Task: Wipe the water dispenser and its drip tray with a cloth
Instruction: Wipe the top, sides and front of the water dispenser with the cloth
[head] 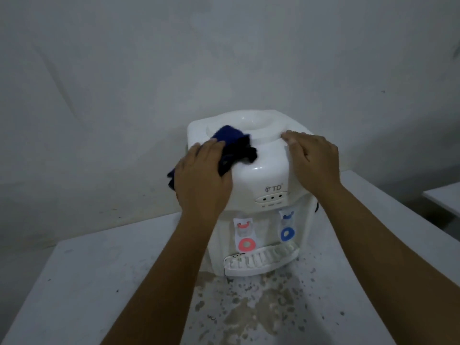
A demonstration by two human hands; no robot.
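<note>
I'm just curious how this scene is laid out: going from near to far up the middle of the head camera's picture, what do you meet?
Stained table → drip tray → red tap and blue tap → logo panel → dark blue cloth → bottle well on top of the dispenser → wall.

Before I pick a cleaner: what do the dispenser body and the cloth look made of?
Water dispenser: glossy white moulded plastic, going by its shiny highlights and rounded seams. Cloth: soft dark blue fabric, bunched in folds under the left hand; the weave is too blurred to tell.
</note>
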